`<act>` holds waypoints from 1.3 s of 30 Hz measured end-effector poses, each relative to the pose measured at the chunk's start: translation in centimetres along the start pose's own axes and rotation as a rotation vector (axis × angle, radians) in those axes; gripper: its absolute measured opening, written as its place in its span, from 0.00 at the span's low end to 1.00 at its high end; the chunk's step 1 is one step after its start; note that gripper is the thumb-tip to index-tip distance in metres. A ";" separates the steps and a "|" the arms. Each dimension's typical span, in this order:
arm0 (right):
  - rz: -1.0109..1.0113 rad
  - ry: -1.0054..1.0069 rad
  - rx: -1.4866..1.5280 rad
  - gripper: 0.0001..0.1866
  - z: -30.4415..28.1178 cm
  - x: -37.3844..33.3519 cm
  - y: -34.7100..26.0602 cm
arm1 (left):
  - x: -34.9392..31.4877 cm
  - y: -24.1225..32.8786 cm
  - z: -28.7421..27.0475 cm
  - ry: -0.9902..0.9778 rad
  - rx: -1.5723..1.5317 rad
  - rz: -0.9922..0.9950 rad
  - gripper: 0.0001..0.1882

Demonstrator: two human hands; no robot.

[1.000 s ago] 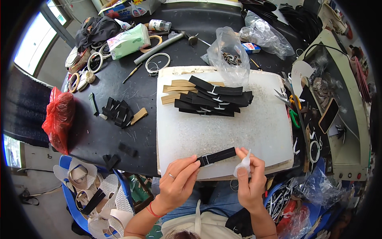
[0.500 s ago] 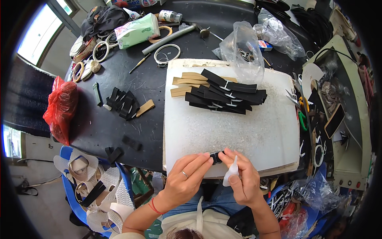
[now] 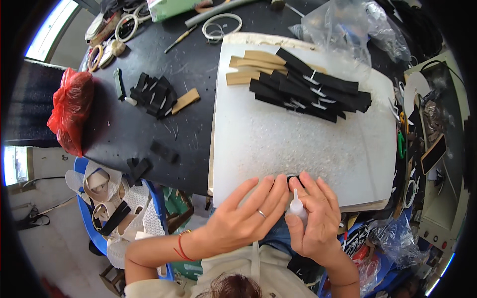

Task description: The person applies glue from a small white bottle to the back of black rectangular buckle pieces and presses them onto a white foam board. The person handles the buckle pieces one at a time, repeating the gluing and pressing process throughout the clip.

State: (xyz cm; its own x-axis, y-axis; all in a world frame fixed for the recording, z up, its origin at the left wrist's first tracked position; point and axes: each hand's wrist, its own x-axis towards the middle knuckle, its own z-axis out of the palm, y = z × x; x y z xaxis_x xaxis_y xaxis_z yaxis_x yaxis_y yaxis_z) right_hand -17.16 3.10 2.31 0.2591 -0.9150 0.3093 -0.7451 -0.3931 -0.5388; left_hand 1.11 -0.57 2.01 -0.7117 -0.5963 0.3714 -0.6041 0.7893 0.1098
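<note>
Near the front edge of the white board (image 3: 298, 144), a short black strap piece (image 3: 296, 182) shows between my fingertips, mostly covered by them. My left hand (image 3: 253, 213), with a ring and a red bracelet, has its fingers together and pressed on the strap's left end; its thumb is hidden. Held in my right hand (image 3: 318, 216) is a small white squeeze bottle (image 3: 296, 205), its thin nozzle pointing up and away. The right fingertips also touch the strap's right end. Farther back on the board lies a pile of black straps (image 3: 310, 89) with pale tabs, next to tan straps (image 3: 256, 62).
Left on the dark table are a heap of black loops (image 3: 154, 94), a tan strip (image 3: 186, 101) and a red plastic bag (image 3: 72, 109). A blue basket (image 3: 84, 218) of pale straps stands at lower left. Scissors (image 3: 401, 144) and a phone (image 3: 434, 153) lie at right.
The view has shifted, so the table things sit higher in it. My left hand has flattened and reaches further over the strap; the right still grips the bottle.
</note>
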 end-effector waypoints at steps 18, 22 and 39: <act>-0.025 0.097 0.040 0.15 0.7 -0.2 0.7 | -0.4 -0.5 0.2 0.069 -0.222 -0.196 0.24; 0.087 0.117 0.208 0.13 0.0 -0.1 1.0 | 0.3 -1.7 -0.1 0.117 -0.277 -0.240 0.17; 0.274 0.314 0.419 0.17 -0.7 -1.2 3.6 | 10.7 -8.4 2.5 0.223 0.019 0.026 0.13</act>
State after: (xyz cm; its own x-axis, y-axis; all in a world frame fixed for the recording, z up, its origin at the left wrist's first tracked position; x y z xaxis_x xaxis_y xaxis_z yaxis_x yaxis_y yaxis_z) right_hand -20.57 2.84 0.59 -0.1504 -0.9428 0.2975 -0.4360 -0.2068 -0.8759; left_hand -2.37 -13.94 2.74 -0.6317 -0.5270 0.5686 -0.5944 0.8000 0.0811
